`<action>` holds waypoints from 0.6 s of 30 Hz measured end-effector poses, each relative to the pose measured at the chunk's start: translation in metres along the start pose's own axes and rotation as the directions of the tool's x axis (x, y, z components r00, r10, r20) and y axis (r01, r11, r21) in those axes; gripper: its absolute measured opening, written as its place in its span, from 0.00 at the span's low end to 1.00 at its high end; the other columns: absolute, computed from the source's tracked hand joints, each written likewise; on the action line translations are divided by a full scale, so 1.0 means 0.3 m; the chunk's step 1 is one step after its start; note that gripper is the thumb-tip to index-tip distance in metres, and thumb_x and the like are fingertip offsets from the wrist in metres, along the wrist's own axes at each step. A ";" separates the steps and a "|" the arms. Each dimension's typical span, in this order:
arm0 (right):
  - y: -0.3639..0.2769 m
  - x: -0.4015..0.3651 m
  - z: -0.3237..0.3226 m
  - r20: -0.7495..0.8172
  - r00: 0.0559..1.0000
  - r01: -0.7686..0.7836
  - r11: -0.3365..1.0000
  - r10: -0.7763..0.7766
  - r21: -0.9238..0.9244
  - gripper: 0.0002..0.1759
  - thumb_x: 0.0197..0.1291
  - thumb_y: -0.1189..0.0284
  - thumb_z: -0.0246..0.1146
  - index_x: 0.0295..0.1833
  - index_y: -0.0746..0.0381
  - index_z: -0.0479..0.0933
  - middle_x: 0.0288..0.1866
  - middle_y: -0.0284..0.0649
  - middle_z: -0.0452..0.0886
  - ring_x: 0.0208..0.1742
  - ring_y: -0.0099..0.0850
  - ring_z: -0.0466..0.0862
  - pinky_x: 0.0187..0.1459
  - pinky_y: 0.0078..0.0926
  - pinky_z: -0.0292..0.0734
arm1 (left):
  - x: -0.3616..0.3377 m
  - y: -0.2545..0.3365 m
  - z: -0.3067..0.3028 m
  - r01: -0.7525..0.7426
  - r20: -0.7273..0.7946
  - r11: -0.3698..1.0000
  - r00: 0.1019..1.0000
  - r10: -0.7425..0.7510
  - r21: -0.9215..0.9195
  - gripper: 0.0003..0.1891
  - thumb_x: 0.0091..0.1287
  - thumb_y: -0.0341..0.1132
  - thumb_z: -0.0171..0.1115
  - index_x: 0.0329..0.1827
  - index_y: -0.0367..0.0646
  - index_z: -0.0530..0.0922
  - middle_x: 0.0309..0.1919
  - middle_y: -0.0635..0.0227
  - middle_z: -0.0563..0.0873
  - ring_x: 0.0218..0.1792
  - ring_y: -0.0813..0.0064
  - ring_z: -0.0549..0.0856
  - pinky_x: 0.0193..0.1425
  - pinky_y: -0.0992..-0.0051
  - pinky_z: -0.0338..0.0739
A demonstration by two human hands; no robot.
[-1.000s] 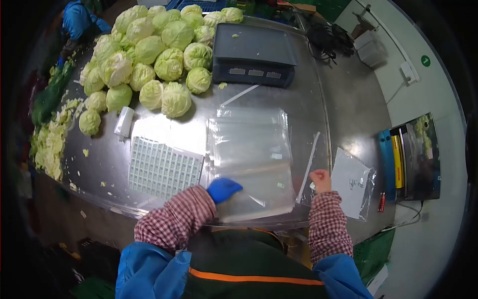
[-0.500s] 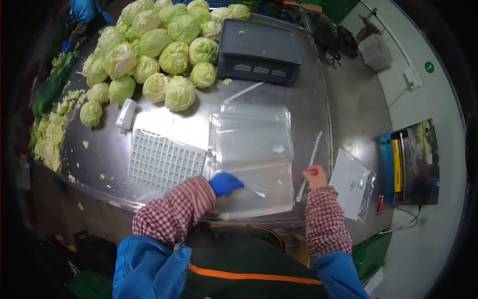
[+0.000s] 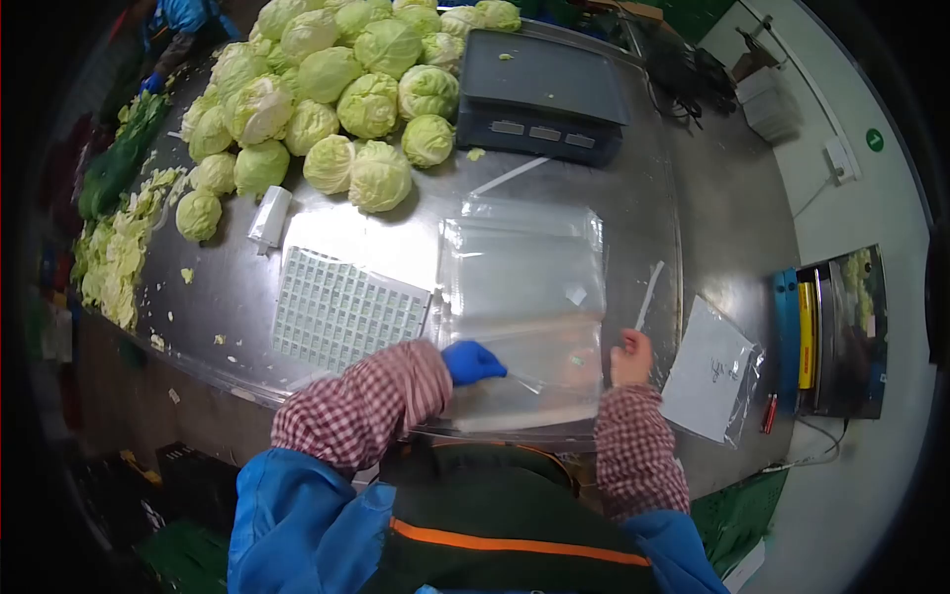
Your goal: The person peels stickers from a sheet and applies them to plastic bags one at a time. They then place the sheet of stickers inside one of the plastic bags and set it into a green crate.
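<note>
My left hand (image 3: 473,363), in a blue glove, is closed at the lower left part of a stack of clear plastic bags (image 3: 524,287), its fingertips pressed on the film. Whatever it may pinch is too thin to make out. Bare and curled, my right hand (image 3: 631,356) is just beyond the right edge of the bags; what its fingers hold, if anything, is hidden. A small label (image 3: 577,362) lies on the bags between the hands. Left of the stack is a sheet of printed labels (image 3: 348,309). A white strip (image 3: 650,295) lies beyond my right hand.
Cabbages (image 3: 368,104) are piled at the back left, beside a grey scale (image 3: 539,99). A white roll (image 3: 269,218) stands near the label sheet. Bagged paper (image 3: 705,371), red pens (image 3: 769,414) and binders (image 3: 787,327) are at right. Another person's blue sleeve (image 3: 186,14) shows top left.
The view has shifted, so the table contents appear farther right. My right hand has moved left relative to the table, nearer the bags' right edge. My left hand remains at the bags.
</note>
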State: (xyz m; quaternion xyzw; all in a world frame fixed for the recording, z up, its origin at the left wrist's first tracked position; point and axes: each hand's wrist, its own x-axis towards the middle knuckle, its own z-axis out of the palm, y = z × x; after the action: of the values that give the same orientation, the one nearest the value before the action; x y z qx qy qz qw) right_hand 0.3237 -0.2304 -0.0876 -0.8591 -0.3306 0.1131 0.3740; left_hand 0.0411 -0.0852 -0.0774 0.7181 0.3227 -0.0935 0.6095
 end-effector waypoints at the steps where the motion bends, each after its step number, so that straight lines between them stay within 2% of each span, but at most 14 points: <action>1: -0.012 -0.004 -0.039 -0.030 0.986 -0.153 0.960 0.165 0.235 0.20 0.40 0.81 0.58 0.45 0.63 0.72 0.40 0.40 0.75 0.39 0.28 0.76 0.42 0.21 0.71 | 0.022 0.067 -0.072 0.148 0.138 0.981 0.982 -0.130 -0.128 0.16 0.57 0.47 0.59 0.36 0.44 0.82 0.30 0.68 0.84 0.29 0.81 0.79 0.36 0.78 0.74; 2: -0.021 -0.012 -0.093 0.001 0.982 -0.179 0.917 0.191 0.356 0.16 0.45 0.81 0.55 0.45 0.65 0.72 0.39 0.40 0.75 0.40 0.28 0.76 0.44 0.22 0.70 | 0.034 0.101 -0.126 0.245 0.034 0.901 0.968 -0.249 -0.359 0.15 0.59 0.45 0.57 0.39 0.43 0.81 0.29 0.69 0.82 0.29 0.82 0.77 0.36 0.82 0.71; 3: 0.100 -0.015 -0.112 -0.051 0.984 -0.137 0.906 0.171 0.400 0.16 0.47 0.81 0.55 0.45 0.64 0.71 0.38 0.38 0.76 0.39 0.27 0.76 0.43 0.21 0.70 | 0.069 0.023 -0.150 -0.057 -0.245 0.794 0.962 -0.118 -0.605 0.16 0.59 0.44 0.56 0.41 0.42 0.80 0.30 0.72 0.80 0.31 0.84 0.75 0.37 0.83 0.69; 4: 0.062 -0.050 -0.158 -0.060 0.969 -0.197 0.894 0.241 0.402 0.15 0.47 0.81 0.55 0.44 0.64 0.71 0.38 0.38 0.76 0.36 0.25 0.75 0.39 0.19 0.71 | 0.039 0.064 -0.233 -0.244 -0.466 0.612 0.854 -0.232 -0.752 0.12 0.59 0.38 0.56 0.39 0.41 0.79 0.29 0.70 0.79 0.28 0.79 0.76 0.36 0.81 0.70; 5: 0.019 -0.090 -0.206 -0.036 0.945 -0.281 0.862 0.325 0.422 0.14 0.47 0.81 0.55 0.43 0.64 0.71 0.37 0.37 0.75 0.35 0.24 0.75 0.35 0.18 0.71 | -0.025 0.095 -0.323 -0.488 -0.712 0.646 0.691 -0.125 -0.587 0.13 0.59 0.38 0.57 0.40 0.39 0.79 0.34 0.71 0.81 0.33 0.79 0.77 0.39 0.80 0.69; 6: -0.007 -0.123 -0.225 -0.012 0.912 -0.365 0.824 0.410 0.432 0.13 0.47 0.81 0.55 0.42 0.63 0.71 0.37 0.36 0.75 0.33 0.22 0.74 0.32 0.17 0.70 | -0.070 0.086 -0.402 -0.592 -0.874 0.749 0.485 0.038 -0.296 0.12 0.58 0.37 0.57 0.42 0.40 0.78 0.35 0.68 0.82 0.37 0.74 0.78 0.42 0.79 0.70; 7: -0.014 -0.147 -0.199 0.012 0.912 -0.373 0.818 0.410 0.439 0.13 0.47 0.81 0.55 0.42 0.63 0.71 0.37 0.36 0.75 0.33 0.22 0.74 0.32 0.17 0.70 | -0.126 0.044 -0.487 -0.357 -0.868 0.887 0.291 0.402 0.292 0.13 0.57 0.34 0.56 0.45 0.44 0.77 0.38 0.65 0.81 0.42 0.69 0.77 0.47 0.77 0.69; 8: -0.023 -0.176 -0.170 0.100 0.913 -0.397 0.810 0.395 0.432 0.13 0.47 0.81 0.55 0.42 0.63 0.72 0.36 0.36 0.75 0.32 0.22 0.74 0.30 0.16 0.70 | -0.174 -0.038 -0.576 -0.015 -0.675 0.776 0.483 0.557 0.630 0.20 0.53 0.31 0.56 0.51 0.50 0.73 0.45 0.63 0.78 0.50 0.63 0.73 0.53 0.70 0.65; 9: -0.044 -0.206 -0.140 0.182 0.908 -0.419 0.801 0.377 0.427 0.13 0.48 0.81 0.55 0.42 0.63 0.72 0.36 0.36 0.75 0.31 0.21 0.73 0.28 0.16 0.69 | -0.178 -0.202 -0.605 0.235 -0.611 0.627 0.621 0.491 0.743 0.27 0.49 0.32 0.58 0.56 0.51 0.69 0.50 0.65 0.75 0.56 0.61 0.67 0.59 0.61 0.59; 10: -0.157 -0.219 -0.074 0.297 0.900 -0.413 0.842 0.319 0.346 0.12 0.48 0.80 0.56 0.42 0.63 0.71 0.36 0.36 0.75 0.32 0.22 0.74 0.31 0.16 0.70 | -0.197 -0.323 -0.635 0.436 -0.593 0.468 0.761 0.264 0.769 0.32 0.50 0.36 0.58 0.62 0.56 0.62 0.56 0.63 0.70 0.59 0.56 0.64 0.60 0.53 0.54; 11: -0.229 -0.221 0.003 0.439 0.876 -0.375 0.856 0.201 0.356 0.12 0.49 0.79 0.57 0.42 0.64 0.71 0.35 0.36 0.75 0.33 0.22 0.75 0.32 0.16 0.71 | -0.255 -0.287 -0.685 0.482 -0.502 0.387 0.863 -0.055 0.786 0.30 0.50 0.37 0.59 0.60 0.56 0.64 0.51 0.65 0.74 0.57 0.59 0.67 0.62 0.51 0.50; 14: -0.548 -0.224 0.181 0.684 0.727 -0.298 0.871 -0.058 0.391 0.14 0.50 0.76 0.59 0.44 0.64 0.71 0.41 0.39 0.74 0.41 0.26 0.76 0.39 0.22 0.73 | -0.378 -0.254 -0.732 0.467 -0.492 0.434 0.868 -0.060 0.771 0.25 0.49 0.38 0.61 0.54 0.54 0.71 0.41 0.69 0.79 0.50 0.64 0.73 0.60 0.56 0.56; 16: -0.839 -0.237 0.199 0.574 0.668 0.280 0.875 -0.473 0.396 0.17 0.47 0.77 0.62 0.45 0.64 0.70 0.42 0.40 0.73 0.42 0.29 0.75 0.41 0.23 0.71 | -0.483 -0.191 -0.723 0.214 -0.473 0.688 0.856 0.210 0.693 0.20 0.47 0.37 0.65 0.46 0.53 0.77 0.30 0.73 0.81 0.40 0.69 0.77 0.53 0.64 0.63; 18: -1.084 -0.247 0.212 0.383 0.461 0.752 0.581 -0.801 0.310 0.20 0.45 0.76 0.64 0.47 0.63 0.70 0.42 0.42 0.71 0.45 0.33 0.73 0.44 0.25 0.70 | -0.599 -0.042 -0.681 0.047 -0.471 0.759 0.808 0.353 0.649 0.17 0.46 0.34 0.67 0.42 0.52 0.79 0.27 0.73 0.81 0.33 0.69 0.78 0.45 0.70 0.68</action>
State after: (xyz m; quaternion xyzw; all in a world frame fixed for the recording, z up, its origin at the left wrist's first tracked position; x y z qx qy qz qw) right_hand 0.0824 -0.0794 0.0978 -0.5362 -0.7611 0.1574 0.3292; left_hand -0.1583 0.0438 0.0560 0.8992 0.3750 0.0744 0.2129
